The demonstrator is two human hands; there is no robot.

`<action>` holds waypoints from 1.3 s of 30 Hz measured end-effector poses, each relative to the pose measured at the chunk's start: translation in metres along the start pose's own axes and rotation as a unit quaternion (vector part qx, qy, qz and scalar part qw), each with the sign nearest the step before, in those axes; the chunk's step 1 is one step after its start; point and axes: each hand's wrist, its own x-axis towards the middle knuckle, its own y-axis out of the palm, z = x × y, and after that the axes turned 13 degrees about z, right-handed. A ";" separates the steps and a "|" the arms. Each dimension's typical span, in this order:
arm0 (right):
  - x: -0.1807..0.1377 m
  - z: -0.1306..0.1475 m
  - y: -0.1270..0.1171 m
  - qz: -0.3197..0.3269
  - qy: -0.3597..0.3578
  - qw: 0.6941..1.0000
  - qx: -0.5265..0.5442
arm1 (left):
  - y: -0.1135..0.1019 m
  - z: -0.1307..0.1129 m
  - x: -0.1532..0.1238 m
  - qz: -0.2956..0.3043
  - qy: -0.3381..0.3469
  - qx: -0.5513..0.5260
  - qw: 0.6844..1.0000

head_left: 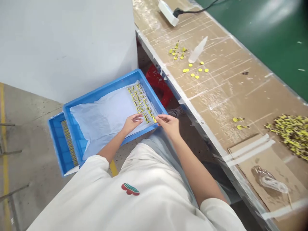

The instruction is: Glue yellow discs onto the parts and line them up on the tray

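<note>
On my counter (228, 89), far end: white power strip (166, 12), black plug (177, 12) in it, cable (197, 12) running toward the green surface (262, 35) along the right edge. Red object (158, 85) under the left edge, partly hidden; white panel (67, 41) beyond it.

A plain pale panel (67, 41) fills the upper left, above a grey floor (26, 128) marked with a yellow line (4, 154). To the right runs a long table (223, 83) with a scuffed brown covering, dark underneath, and beyond it a glossy green surface (271, 35) reflects whitish light.
</note>
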 end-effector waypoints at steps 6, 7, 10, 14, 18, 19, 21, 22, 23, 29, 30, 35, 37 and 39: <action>0.060 -0.042 0.044 0.105 0.015 0.993 -0.046 | -0.011 0.004 0.000 0.017 -0.013 -0.119 0.993; 0.064 -0.044 0.047 0.122 0.018 0.991 -0.055 | -0.014 0.005 0.000 0.019 -0.018 -0.134 0.991; 0.072 -0.049 0.054 0.160 0.030 0.984 -0.073 | -0.021 0.007 0.002 0.020 -0.032 -0.172 0.984; 0.084 -0.055 0.058 0.173 0.048 0.980 -0.092 | -0.027 0.009 0.004 -0.005 -0.036 -0.202 0.979; 0.097 -0.059 0.056 0.167 0.063 0.973 -0.144 | -0.036 0.016 0.010 -0.050 -0.036 -0.205 0.977; 0.100 -0.061 0.055 0.161 0.068 0.971 -0.166 | -0.040 0.019 0.012 -0.068 -0.036 -0.201 0.977; 0.105 -0.064 0.054 0.144 0.078 0.961 -0.221 | -0.047 0.025 0.015 -0.109 -0.039 -0.186 0.976; 0.108 -0.066 0.053 0.136 0.084 0.954 -0.253 | -0.051 0.029 0.016 -0.128 -0.042 -0.176 0.975; 0.111 -0.069 0.054 0.131 0.090 0.946 -0.284 | -0.054 0.032 0.018 -0.143 -0.048 -0.164 0.975; 0.123 -0.091 0.068 0.146 0.119 0.893 -0.408 | -0.064 0.046 0.021 -0.175 -0.077 -0.089 0.978; 0.124 -0.094 0.070 0.149 0.123 0.888 -0.418 | -0.064 0.047 0.021 -0.174 -0.078 -0.079 0.978; 0.123 -0.100 0.072 0.142 0.134 0.872 -0.449 | -0.059 0.053 0.020 -0.146 -0.084 -0.040 0.985; 0.123 -0.099 0.072 0.130 0.137 0.867 -0.462 | -0.056 0.056 0.019 -0.133 -0.088 -0.032 0.987; 0.122 -0.096 0.072 0.115 0.138 0.859 -0.479 | -0.052 0.060 0.020 -0.122 -0.093 -0.027 0.988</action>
